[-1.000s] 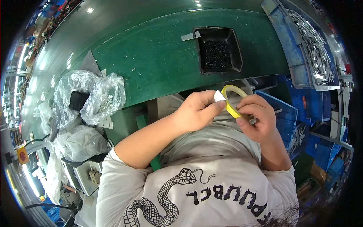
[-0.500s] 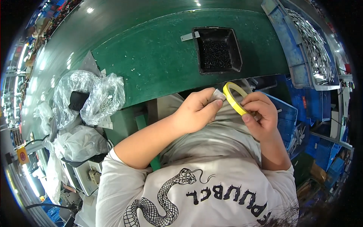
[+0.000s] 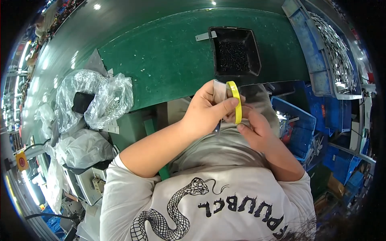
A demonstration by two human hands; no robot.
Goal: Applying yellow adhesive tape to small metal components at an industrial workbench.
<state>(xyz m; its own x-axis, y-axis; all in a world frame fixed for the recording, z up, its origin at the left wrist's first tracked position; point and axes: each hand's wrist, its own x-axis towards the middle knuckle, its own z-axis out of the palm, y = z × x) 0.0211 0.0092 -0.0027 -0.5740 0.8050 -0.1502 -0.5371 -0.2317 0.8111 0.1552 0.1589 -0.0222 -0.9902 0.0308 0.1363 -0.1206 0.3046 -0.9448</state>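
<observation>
My left hand (image 3: 204, 110) is closed round a flat, pale metal strip (image 3: 219, 91). The strip's upper end shows above the fingers, and a lower end with a small hole pokes out below them. Against the strip stands a narrow roll of yellow tape (image 3: 238, 105), seen nearly edge-on, with my left thumb at its side. My right hand (image 3: 257, 127) holds the roll from the right. Its fingers are partly hidden behind the tape, and the thumb is near the roll's lower edge.
Beyond my hands, a black bin (image 3: 235, 56) of small dark parts stands on the green table (image 3: 169, 56), a metal strip (image 3: 206, 36) across its rim. Clear plastic bags (image 3: 108, 102) lie left. At right are a blue bin (image 3: 307, 50) of metal strips and a lower blue crate (image 3: 299, 128).
The yellow tape roll has moved left up to the strip and turned nearly edge-on. My right hand has come left with it, and my left hand has risen slightly.
</observation>
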